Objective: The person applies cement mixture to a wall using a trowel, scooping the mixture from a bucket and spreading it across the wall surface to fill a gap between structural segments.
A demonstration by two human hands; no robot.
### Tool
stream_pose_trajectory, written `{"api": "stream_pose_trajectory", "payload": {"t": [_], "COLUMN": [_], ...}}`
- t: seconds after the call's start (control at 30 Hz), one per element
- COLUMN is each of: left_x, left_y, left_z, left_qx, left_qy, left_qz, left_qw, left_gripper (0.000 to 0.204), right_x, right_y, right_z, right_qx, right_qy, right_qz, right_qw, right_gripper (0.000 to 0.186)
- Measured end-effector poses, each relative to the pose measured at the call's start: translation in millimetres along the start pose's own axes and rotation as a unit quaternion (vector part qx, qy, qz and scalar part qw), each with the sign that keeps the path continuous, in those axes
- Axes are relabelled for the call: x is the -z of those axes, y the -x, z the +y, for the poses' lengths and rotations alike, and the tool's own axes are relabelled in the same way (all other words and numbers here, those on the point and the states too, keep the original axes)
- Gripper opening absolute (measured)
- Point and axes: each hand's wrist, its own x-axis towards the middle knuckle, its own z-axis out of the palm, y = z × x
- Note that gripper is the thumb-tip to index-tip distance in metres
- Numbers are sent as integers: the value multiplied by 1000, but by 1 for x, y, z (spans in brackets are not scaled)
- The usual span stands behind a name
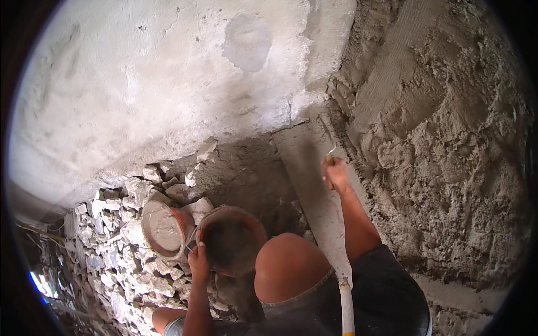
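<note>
My right hand (336,174) is closed around the wooden handle of a trowel (329,161). Its bright curved neck shows, but its blade is hard to make out against the grey. Just beneath lies a long, smooth grey slab (305,168) beside the rough wall. At lower left, my left hand (198,262) grips the rim of an orange-brown bucket (256,224), whose inside is dark and shadowed. Left of that bucket, a second, tilted orange bucket (182,219) holds pale grey wet mortar (163,228).
Rough, lumpy mortar covers the wall (443,168) on the right. A pale plastered surface (151,73) with a damp grey patch fills the upper left. Broken stones (134,269) are heaped around the buckets. My bare knee (291,266) and a white rod (346,308) are close in front.
</note>
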Motion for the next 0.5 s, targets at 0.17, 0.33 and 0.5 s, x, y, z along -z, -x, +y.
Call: {"api": "stream_pose_trajectory", "payload": {"t": [0.17, 0.33, 0.5], "left_x": [8, -6, -8], "left_y": [7, 13, 16], "left_z": [-13, 0, 11], "left_qx": [34, 47, 54], "left_qy": [-17, 55, 41], "left_qz": [1, 30, 43], "left_qw": [999, 997, 997], "left_gripper": [44, 46, 48], "right_x": [-6, -2, -33], "right_y": [-11, -58, -119], "right_z": [33, 39, 26], "right_qx": [-100, -187, -218], "right_qy": [31, -179, -235], "right_qz": [-86, 0, -18], "right_qw": [991, 966, 947], "right_gripper": [23, 28, 28]}}
